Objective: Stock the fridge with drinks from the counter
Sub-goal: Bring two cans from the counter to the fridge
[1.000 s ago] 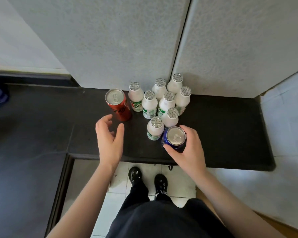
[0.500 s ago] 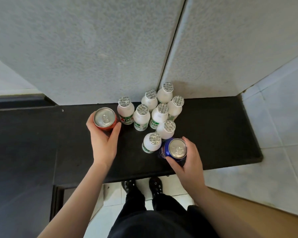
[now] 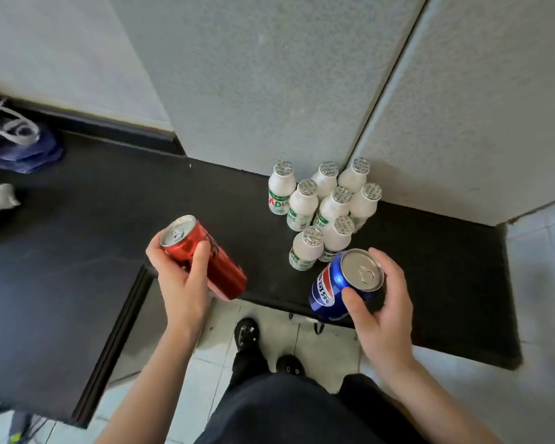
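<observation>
Counter: hands hold cans, apparently lifted.

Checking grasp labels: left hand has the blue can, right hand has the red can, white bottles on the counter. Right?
Swapped. The head view shows the left hand holding the red can and the right hand holding the blue can. The white bottles do stand on the counter.

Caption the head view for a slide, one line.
Left hand lifts a red can, right hand a blue can; eight white bottles stand on the black counter.
</observation>
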A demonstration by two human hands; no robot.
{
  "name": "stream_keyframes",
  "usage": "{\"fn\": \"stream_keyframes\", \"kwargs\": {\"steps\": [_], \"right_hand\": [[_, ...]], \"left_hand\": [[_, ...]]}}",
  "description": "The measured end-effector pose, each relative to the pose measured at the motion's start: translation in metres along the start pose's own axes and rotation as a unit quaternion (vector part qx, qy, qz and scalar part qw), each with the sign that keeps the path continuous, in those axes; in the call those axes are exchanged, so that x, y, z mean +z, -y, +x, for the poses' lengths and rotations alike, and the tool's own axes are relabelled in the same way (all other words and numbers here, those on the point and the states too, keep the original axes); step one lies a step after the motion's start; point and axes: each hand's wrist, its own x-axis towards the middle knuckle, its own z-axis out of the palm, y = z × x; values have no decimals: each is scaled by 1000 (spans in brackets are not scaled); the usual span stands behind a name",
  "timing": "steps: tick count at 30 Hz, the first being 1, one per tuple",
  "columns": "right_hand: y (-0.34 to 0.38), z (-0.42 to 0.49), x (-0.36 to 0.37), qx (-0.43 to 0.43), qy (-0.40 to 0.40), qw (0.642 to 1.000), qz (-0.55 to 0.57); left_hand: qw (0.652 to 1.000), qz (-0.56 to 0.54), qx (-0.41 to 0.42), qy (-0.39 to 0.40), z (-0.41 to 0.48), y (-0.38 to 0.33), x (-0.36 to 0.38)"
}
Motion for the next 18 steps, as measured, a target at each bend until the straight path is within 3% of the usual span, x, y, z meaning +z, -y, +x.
{"fn": "stream_keyframes", "kwargs": {"steps": [10, 18], "right_hand": [[5, -32, 38, -106, 209, 967, 95], [43, -98, 86, -97, 420, 895, 111]], "left_hand": [[984, 31, -74, -159, -143, 12, -92], [932, 12, -170, -320, -261, 25, -161]]}}
